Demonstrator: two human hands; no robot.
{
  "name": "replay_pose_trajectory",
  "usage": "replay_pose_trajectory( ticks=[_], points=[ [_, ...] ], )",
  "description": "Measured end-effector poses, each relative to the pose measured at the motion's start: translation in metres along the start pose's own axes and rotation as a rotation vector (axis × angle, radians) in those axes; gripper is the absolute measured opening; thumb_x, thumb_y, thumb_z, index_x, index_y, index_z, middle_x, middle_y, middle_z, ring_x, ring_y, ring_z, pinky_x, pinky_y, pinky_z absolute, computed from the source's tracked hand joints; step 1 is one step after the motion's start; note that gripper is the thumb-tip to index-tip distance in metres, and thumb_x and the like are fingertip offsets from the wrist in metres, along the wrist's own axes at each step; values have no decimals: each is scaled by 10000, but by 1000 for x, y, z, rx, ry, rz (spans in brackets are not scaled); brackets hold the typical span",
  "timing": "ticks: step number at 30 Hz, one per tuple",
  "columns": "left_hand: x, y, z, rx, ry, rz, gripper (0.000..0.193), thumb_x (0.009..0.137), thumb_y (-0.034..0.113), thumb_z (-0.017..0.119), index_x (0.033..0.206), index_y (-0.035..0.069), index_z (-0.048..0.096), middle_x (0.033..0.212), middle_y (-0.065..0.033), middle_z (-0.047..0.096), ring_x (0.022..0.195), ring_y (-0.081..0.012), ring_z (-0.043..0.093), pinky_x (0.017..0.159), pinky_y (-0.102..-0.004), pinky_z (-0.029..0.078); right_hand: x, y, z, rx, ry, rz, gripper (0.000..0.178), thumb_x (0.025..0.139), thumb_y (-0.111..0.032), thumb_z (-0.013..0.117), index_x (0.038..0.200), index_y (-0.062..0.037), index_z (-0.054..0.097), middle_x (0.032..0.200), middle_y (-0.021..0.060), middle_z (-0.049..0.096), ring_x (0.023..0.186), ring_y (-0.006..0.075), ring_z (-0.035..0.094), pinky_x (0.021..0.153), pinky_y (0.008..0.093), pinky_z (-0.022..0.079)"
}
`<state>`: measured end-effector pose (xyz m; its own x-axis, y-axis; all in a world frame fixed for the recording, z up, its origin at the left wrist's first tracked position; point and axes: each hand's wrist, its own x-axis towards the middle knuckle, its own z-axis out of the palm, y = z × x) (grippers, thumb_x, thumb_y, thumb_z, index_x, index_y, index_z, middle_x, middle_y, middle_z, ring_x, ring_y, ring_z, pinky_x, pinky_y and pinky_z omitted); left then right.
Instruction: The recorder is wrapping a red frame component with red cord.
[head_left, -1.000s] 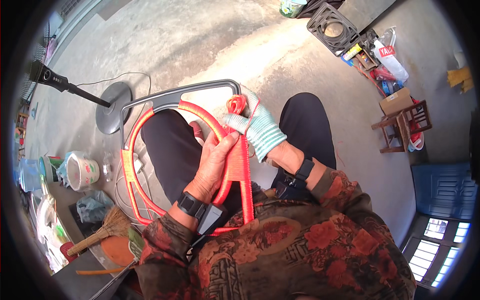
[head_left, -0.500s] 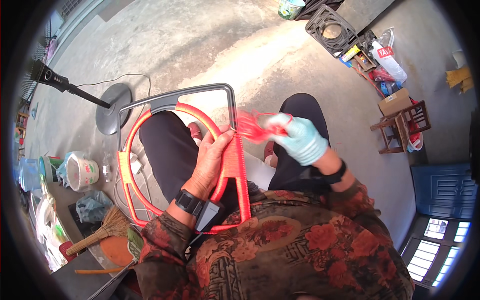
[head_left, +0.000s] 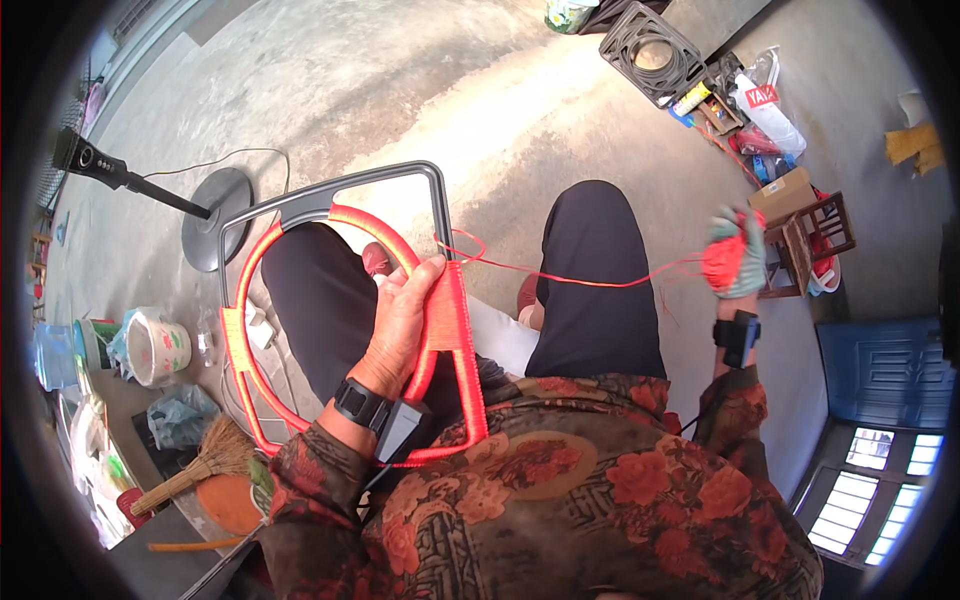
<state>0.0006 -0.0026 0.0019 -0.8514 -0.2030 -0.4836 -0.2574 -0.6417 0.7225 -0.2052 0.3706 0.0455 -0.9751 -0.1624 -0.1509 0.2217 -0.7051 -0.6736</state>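
Note:
A dark metal frame with a ring inside it rests across my lap. Red-orange cord is wrapped tightly round the ring, the lower bars and the sides; the upper bar is bare and dark. My bare left hand is closed on the wrapped right side, with its thumb near the top of the winding. From that spot a loose red cord loops and runs out to the right, over my right knee. Far out there, my gloved right hand is closed round the cord's other end; the red mass at its palm is partly blurred.
A standing fan is at the left. White buckets, plastic bags and a straw broom lie along the left side. On the right are a small wooden stool, a cardboard box and a black crate.
My right hand has moved far to the right, from beside the frame, drawing the cord out into a long line. My left hand keeps its hold; the frame has shifted slightly left in view.

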Motion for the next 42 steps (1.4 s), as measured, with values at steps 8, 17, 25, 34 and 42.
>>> replay_pose_trajectory(
  ticks=[8,17,25,34,42],
  points=[
    [1,-5,3,66,63,97,179,903,207,626,901,30,606,741,-31,637,590,-88,584,548,-229,488,-39,193,123,-690,-364,700,361,915,-308,593,1225,-128,549,721,67,610,550,156,574,474,320,489],
    [-1,3,-2,-119,-26,118,159,929,114,568,1059,33,525,906,-119,653,734,-186,665,646,-290,565,-43,159,94,-721,-545,921,181,907,-214,599,853,-43,574,720,61,566,646,158,578,621,319,505],
    [0,-2,-3,-233,-152,17,92,953,95,518,1032,48,518,940,-192,657,794,-265,684,688,-331,578,-37,174,109,101,-491,624,315,962,-351,507,794,-86,535,929,107,615,985,308,608,782,392,530],
    [-6,1,0,-201,-152,-9,140,931,189,580,938,62,521,847,-160,662,710,-241,684,599,-299,571,-30,173,82,-173,-517,661,370,955,-354,500,683,-110,439,603,16,417,578,203,504,514,319,429],
    [-5,-1,0,-169,-122,21,78,902,97,566,946,36,545,817,-149,656,686,-222,672,593,-302,558,-7,147,110,-1870,-360,140,577,786,-408,708,1174,-24,522,932,216,643,852,321,651,703,370,522]
  ],
)
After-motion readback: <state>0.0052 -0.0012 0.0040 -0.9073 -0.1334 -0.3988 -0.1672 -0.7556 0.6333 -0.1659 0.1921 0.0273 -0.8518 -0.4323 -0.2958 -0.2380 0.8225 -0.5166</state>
